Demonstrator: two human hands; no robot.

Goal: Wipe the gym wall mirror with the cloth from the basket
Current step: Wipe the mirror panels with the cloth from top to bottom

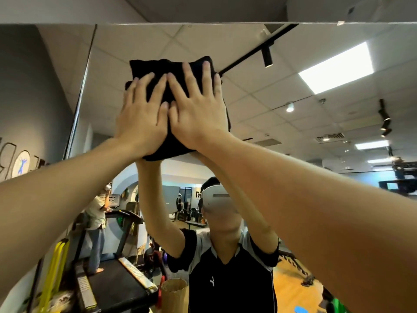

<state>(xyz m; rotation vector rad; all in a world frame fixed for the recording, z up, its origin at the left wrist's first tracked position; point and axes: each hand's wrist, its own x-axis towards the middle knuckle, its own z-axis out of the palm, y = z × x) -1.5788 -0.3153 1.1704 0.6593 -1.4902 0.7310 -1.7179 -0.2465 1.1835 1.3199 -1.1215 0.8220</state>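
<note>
Gym, at the wall mirror [293, 91]: you reach up w/ both arms and press a black cloth [168, 71] flat against the glass, high up, just below the mirror's top edge.

Left hand [142, 119]: grip spread wide, fingers straight and slightly fanned, palm flat on the cloth's left half. It clamps nothing, only pushes. Fingertips sit approx. mid-cloth, short of its upper edge; the thumb points up beside the right thumb.

Right hand [198, 114]: same story. Grip apart, fingers straight, palm down on the cloth's right half, fingertips nearly at the cloth's top right corner. The 2 hands lie side by side, thumbs and index fingers touching or all but touching at the cloth's centre line.

The cloth looks folded into a thick, roughly square pad; its top corners stick out above your fingers, its lower edge shows below your wrists, and a strip runs down past the right hand's outer edge. It lies btwn your palms and the glass.

In the mirror, your reflection [228, 279]: black and grey short-sleeved shirt, white headset, both arms raised to meet the cloth from the other side. Also reflected: a treadmill [117, 283] at lower left w/ a person [97, 222] standing on it, yellow bands [55, 274] by the left edge, a wooden tube-like thing [174, 294] at bottom centre, ceiling tiles w/ a bright light panel [336, 66] and black track lights [267, 55] at upper right.
</note>
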